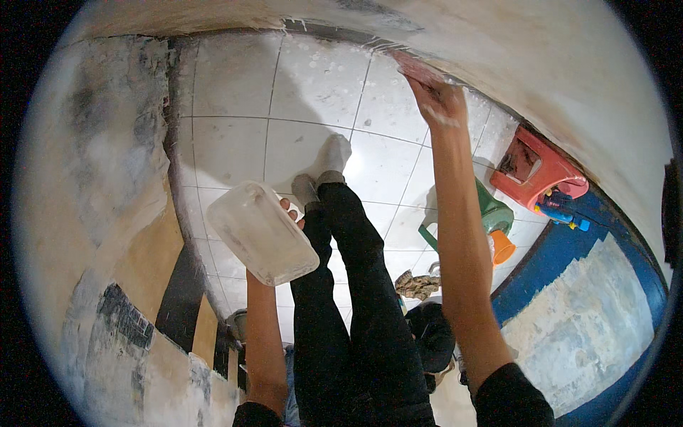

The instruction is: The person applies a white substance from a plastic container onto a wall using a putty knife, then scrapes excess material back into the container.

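Note:
My left hand is closed around the side of a whitish, translucent plastic tub, with only its fingertips showing past the far side. White residue clouds the tub, which is tilted above the floor to the left of my legs. My right arm stretches far forward, and my right hand is low against the foot of the pale wall. Its fingers look curled, around a blurred reddish shape that I cannot make out. White smears mark the wrist.
A red plastic stool lies by the wall at right, near a blue bottle. Beside my right forearm are a green plastic container, an orange cup and a crumpled cloth. White spots dot the tiled floor. A patchy wall rises at left.

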